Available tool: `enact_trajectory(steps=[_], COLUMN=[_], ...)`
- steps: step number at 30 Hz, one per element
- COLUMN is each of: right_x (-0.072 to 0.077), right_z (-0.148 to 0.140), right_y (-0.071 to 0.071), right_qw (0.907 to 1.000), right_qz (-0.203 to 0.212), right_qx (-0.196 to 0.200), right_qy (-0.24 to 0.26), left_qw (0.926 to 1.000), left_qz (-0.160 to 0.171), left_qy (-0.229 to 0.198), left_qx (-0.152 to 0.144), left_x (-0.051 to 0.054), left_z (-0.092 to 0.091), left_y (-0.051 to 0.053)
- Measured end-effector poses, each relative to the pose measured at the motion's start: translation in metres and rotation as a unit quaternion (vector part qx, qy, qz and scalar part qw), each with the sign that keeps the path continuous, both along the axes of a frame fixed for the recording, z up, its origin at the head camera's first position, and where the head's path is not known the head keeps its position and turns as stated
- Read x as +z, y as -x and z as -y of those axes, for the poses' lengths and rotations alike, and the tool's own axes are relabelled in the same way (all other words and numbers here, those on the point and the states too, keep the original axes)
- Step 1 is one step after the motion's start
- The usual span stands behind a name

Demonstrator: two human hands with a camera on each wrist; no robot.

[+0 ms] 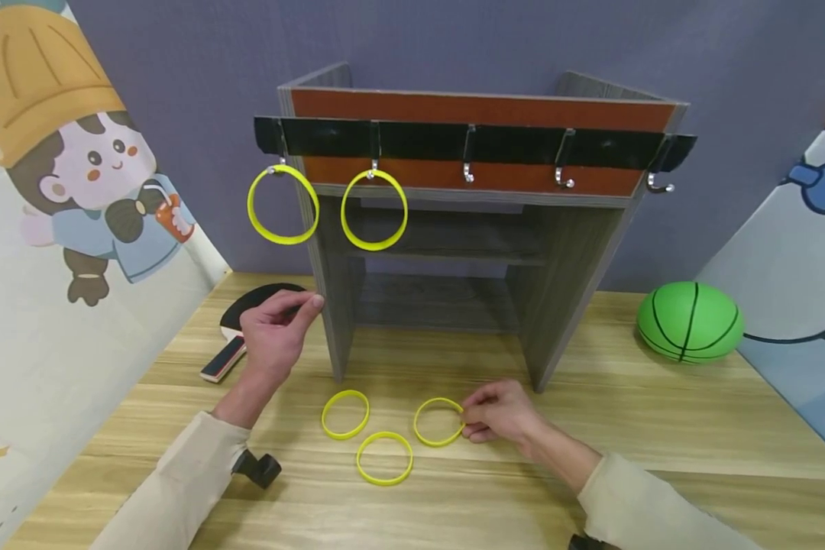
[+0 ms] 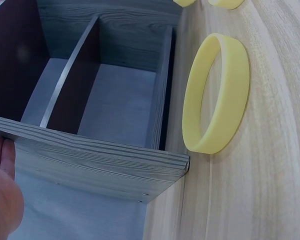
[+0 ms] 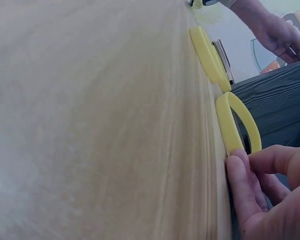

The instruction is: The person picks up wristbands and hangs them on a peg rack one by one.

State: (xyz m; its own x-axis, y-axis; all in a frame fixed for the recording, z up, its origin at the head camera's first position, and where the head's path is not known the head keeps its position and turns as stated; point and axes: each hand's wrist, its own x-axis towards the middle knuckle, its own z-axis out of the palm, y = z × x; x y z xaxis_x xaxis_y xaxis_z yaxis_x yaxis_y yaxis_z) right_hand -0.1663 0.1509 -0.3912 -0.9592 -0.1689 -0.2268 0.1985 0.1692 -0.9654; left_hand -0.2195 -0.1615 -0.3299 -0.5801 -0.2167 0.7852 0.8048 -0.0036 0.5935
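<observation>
My right hand (image 1: 502, 416) pinches the right edge of a yellow wristband (image 1: 418, 437) at the tabletop; the right wrist view shows thumb and fingers on that band (image 3: 229, 125). Two more yellow wristbands, one farther left (image 1: 325, 424) and one nearer (image 1: 385, 482), lie on the wood. My left hand (image 1: 273, 336) is beside the grey stand's left panel (image 1: 330, 321), its loosely bent fingers close to the panel's front edge, with no object visible in them. Above, one yellow wristband (image 1: 315, 202) hangs from the leftmost hook and another (image 1: 344, 214) from the second hook.
A black strip (image 1: 419, 141) across the stand's top carries several metal hooks; bare ones include the middle hook (image 1: 468, 174). Behind my left hand lies a table tennis paddle (image 1: 224, 359). A green ball (image 1: 690, 321) sits right of the stand.
</observation>
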Motion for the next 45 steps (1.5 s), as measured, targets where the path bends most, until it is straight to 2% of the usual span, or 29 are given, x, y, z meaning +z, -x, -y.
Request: enact_trajectory(steps=[5, 12, 18, 21, 29, 36, 45], right_x=[0.002, 0.007, 0.019, 0.026, 0.046, 0.064, 0.088], right_z=[-0.004, -0.008, -0.01, -0.011, -0.014, -0.017, -0.02], right_y=[-0.003, -0.008, -0.014, -0.017, -0.022, -0.024, -0.021], right_qw=[0.9996, 0.9977, 0.9957, 0.9939, 0.9885, 0.9812, 0.9685], right_qz=[-0.004, -0.012, -0.016, -0.019, -0.017, -0.033, -0.052], right_qx=[0.004, 0.008, -0.003, -0.01, -0.016, -0.03, -0.038], right_qy=[0.027, 0.066, 0.092, 0.108, 0.149, 0.188, 0.24], left_qw=[1.0, 1.0, 0.9999, 0.9998, 0.9996, 0.9988, 0.9987], left_qz=[-0.005, -0.004, 0.002, 0.005, 0.011, 0.007, 0.009], left_qy=[0.003, 0.003, 0.012, 0.017, 0.02, 0.033, 0.033], left_qx=[-0.003, -0.007, 0.002, 0.006, 0.016, 0.034, 0.037], left_x=[0.009, 0.01, 0.01, 0.008, -0.006, -0.007, -0.007], left_z=[-0.003, -0.003, -0.003, -0.003, 0.004, 0.004, 0.004], left_y=[-0.01, -0.011, -0.011, -0.009, 0.006, 0.006, 0.006])
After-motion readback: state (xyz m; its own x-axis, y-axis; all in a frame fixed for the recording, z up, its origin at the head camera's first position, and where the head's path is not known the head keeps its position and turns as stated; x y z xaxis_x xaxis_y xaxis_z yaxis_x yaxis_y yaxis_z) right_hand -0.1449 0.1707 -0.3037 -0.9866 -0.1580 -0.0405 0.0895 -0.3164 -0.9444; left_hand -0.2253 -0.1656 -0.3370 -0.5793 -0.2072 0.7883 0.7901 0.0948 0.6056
